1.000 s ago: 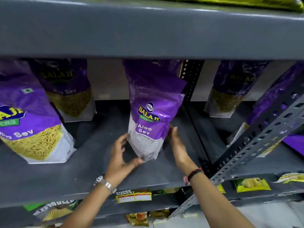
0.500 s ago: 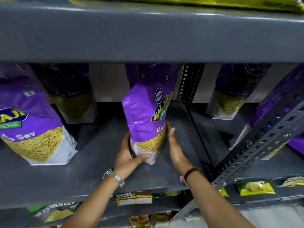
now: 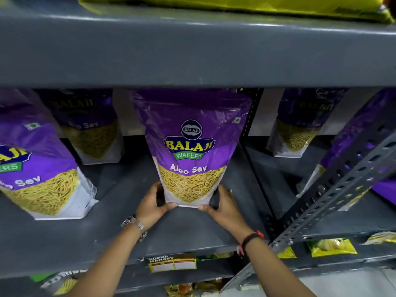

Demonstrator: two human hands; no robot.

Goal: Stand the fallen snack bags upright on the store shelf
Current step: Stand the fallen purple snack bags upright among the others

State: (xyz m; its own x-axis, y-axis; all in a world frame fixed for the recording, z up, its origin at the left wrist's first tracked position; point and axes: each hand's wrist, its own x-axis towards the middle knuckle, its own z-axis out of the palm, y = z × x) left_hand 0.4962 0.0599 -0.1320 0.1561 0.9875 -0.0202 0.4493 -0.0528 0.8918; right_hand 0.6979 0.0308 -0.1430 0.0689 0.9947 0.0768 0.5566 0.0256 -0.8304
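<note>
A purple Aloo Sev bag (image 3: 190,151) stands upright on the grey shelf (image 3: 120,189), front label facing out, about midway along the board. The left hand (image 3: 151,207) and right hand (image 3: 225,207) cup its bottom corners, thumbs pressed at the front edge, the other fingers curled round the sides and mostly hidden. Another bag (image 3: 38,168) leans at the left. Further bags at the back look upright, though it's dim there.

A yellow-and-white paper price label (image 3: 172,262) is fixed to the shelf front edge, right of it a perforated grey steel diagonal brace (image 3: 334,198), with a yellow-green flat packet (image 3: 235,5) overhead
</note>
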